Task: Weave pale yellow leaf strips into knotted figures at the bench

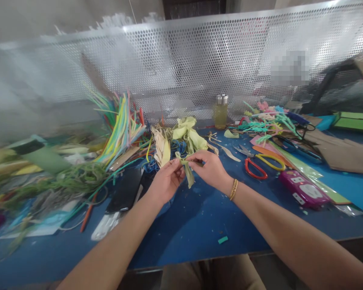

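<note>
My forearms (109, 237) nearest, reaching over the blue table (193, 229). My left hand (167, 181) and right hand (210, 168) both pinch one pale green strip (189, 177) between them, loose end hanging down. Leafy bundle (189, 135) just beyond my hands, scissors (250, 154) right, black phone (126, 189) left.
</note>
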Motion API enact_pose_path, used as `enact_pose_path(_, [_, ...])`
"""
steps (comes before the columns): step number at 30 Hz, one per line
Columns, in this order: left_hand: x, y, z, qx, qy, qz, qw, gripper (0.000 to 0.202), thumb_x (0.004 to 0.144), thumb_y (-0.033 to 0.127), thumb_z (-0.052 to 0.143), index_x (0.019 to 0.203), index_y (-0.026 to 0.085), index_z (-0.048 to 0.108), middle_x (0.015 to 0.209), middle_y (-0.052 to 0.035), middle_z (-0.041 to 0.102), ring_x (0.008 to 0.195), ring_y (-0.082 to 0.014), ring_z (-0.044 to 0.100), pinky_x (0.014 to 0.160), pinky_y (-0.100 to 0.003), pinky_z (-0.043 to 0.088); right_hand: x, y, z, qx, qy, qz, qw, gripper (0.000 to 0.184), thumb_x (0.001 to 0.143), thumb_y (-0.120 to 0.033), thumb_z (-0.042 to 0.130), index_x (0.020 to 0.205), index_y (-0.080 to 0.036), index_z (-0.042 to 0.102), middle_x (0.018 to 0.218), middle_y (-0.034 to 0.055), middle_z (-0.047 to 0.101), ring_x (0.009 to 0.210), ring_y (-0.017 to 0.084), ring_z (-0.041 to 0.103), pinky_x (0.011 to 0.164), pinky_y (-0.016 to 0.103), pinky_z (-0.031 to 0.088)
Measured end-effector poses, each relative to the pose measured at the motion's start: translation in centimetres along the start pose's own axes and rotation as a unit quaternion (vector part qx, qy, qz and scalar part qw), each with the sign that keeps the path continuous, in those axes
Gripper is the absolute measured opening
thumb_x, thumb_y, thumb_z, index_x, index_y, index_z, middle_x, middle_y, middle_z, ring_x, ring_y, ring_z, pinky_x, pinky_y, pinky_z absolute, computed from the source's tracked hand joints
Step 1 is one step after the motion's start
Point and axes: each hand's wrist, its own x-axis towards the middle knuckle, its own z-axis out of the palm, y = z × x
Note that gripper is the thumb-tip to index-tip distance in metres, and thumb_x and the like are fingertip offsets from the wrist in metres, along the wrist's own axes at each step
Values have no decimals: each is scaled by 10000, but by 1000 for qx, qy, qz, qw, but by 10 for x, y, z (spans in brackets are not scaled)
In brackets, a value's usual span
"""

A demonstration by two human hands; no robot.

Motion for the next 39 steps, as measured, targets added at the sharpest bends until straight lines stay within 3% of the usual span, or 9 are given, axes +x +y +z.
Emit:
enact_pose_path(5, [-1,1,0,-4,-13,-69,997,111,815,219,707,859,133,654,693,-19,651,591,-96,608,580,-199,523,0,1,1,0,-3,-5,1000,188,817,-146,640,942,-236,748,873,28,728,808,148,653,745,277,501])
enact_pose_path(13, [1,-4,-5,79,-11,-55,995,256,638,63,806,846,138,679,684,4,661,554,-88,590,564,-205,496,-2,1,3,23,-9,1,1000,157,831,-141,619,901,-222,733,903,25,744,850,156,671,777,283,513])
enact_pose_path(18, [0,-8,-4,136,-7,27,990,226,624,168,836,796,135,693,705,-1,657,587,-87,580,567,-199,461,-1,-2,3,36,-29,-5,999,127,841,-160,625,889,-218,727,896,24,740,849,152,668,791,286,506])
enact_pose_path(23, [-3,-12,3,174,-8,89,981,245,670,302,808,839,161,700,684,4,635,580,-106,547,557,-222,431,0,-7,3,69,-1,4,998,51,844,-240,655,833,-205,691,779,5,701,721,129,628,684,254,485])
enact_pose_path(29, [-1,-18,-1,210,-11,150,966,222,739,312,751,922,195,705,713,8,625,580,-100,488,531,-210,370,-2,-8,5,71,17,17,997,40,816,-218,669,787,-205,693,782,15,693,740,138,618,690,262,477])
enact_pose_path(35, [-6,-16,4,160,-9,146,976,213,700,272,784,891,195,726,718,14,626,601,-93,502,562,-217,388,-2,-10,3,86,24,24,996,20,794,-184,660,786,-191,677,779,10,689,711,129,613,677,255,480])
enact_pose_path(39, [-8,-13,6,193,-1,159,968,206,668,260,818,837,182,730,683,15,617,585,-86,500,551,-210,387,-1,-11,2,78,16,33,996,14,784,-180,656,784,-194,651,755,1,682,695,129,615,654,247,477])
